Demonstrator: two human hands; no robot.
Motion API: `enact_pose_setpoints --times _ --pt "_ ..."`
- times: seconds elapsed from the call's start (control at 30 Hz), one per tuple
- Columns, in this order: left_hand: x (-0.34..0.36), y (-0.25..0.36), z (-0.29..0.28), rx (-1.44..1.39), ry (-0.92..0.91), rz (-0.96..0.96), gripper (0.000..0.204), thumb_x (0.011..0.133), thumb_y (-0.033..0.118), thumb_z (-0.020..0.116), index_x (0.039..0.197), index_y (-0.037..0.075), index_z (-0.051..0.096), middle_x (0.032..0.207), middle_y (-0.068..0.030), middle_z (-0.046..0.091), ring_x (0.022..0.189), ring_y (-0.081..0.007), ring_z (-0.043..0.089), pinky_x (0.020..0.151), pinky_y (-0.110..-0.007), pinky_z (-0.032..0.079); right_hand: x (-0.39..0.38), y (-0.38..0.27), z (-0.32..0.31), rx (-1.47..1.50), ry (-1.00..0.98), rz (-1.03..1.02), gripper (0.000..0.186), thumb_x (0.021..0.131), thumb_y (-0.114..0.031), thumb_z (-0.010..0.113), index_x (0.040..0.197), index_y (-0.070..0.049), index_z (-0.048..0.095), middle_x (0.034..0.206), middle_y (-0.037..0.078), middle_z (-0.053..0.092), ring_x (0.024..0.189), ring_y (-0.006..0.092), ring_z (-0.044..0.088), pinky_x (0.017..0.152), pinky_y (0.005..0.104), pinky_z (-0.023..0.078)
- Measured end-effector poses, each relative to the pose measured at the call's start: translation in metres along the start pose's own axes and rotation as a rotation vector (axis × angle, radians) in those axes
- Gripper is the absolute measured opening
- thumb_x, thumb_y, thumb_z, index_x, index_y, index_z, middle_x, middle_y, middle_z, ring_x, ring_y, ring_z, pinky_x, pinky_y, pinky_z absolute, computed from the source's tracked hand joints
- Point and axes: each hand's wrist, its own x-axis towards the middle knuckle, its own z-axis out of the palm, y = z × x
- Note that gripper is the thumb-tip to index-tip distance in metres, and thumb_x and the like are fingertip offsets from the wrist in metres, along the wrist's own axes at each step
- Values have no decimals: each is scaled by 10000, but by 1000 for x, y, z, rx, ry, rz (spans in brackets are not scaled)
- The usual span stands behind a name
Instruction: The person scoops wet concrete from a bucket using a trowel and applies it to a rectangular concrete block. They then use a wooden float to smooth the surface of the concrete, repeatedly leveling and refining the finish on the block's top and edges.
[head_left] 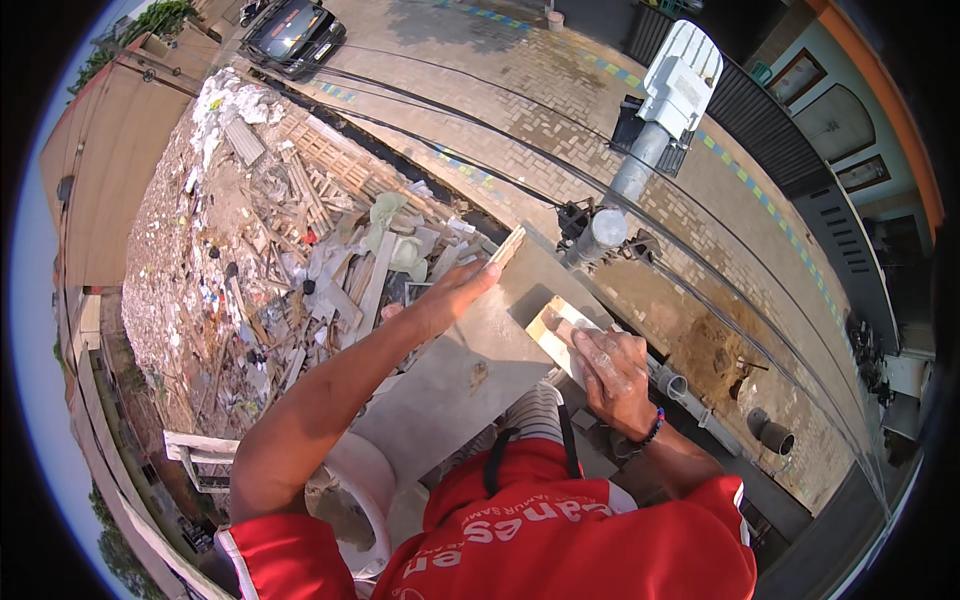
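A smooth grey cement surface (425, 395) lies before me, with a small rough patch in it. My right hand (612, 375), dusted with cement, grips a pale wooden float (552, 322) by its handle, flat on or just over the surface's right side. At the surface's far left corner, my left hand (455, 300) is closed around a short wooden strip (509, 248); the fingertips are partly hidden. Below my left forearm stands a whitish bucket (368, 465) with grey material inside.
Beyond the surface rises a street-lamp pole (640, 165) with several black cables (480, 135) crossing nearby. Far below, a rubble and timber heap (260, 240) lies left. A paved road (560, 100) carries a dark car (293, 38). Pipes (690, 395) run at my right.
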Motion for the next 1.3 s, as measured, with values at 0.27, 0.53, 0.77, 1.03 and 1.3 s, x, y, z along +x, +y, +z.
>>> enact_pose_setpoints --times 0.27,0.53,0.77,1.03,1.3 --pt "11 -14 -1 25 1 -29 864 891 706 411 1429 29 419 1423 -218 440 1341 -305 390 1112 -407 271 -18 -27 14 181 -216 -115 489 728 38 655 1209 -42 620 1113 120 659 907 278 604 818 389 413" --pt "15 9 3 -29 -15 -67 789 956 613 377 1415 -27 405 1418 -178 457 1307 -235 415 1098 -359 297 24 8 20 -119 42 33 526 708 42 668 1224 -48 615 1097 106 655 855 245 587 768 365 394" --pt "3 35 0 84 24 -89 898 894 721 364 1417 -7 410 1418 -198 464 1313 -290 430 1088 -396 311 11 -20 -3 47 -77 -66 453 751 30 658 1195 -56 636 1086 124 667 854 282 597 762 396 412" --pt "15 13 -3 138 73 -121 873 903 706 358 1416 2 414 1407 -198 473 1310 -285 431 1085 -391 315 -3 -15 19 -18 -99 -31 477 792 25 642 1257 -71 597 1083 125 667 849 300 588 758 393 410" --pt "15 30 1 62 -18 -42 877 900 710 358 1437 18 391 1441 -201 436 1347 -292 395 1108 -384 293 38 11 11 -198 32 57 561 719 32 659 1267 -63 586 1116 116 651 868 251 577 743 378 387"
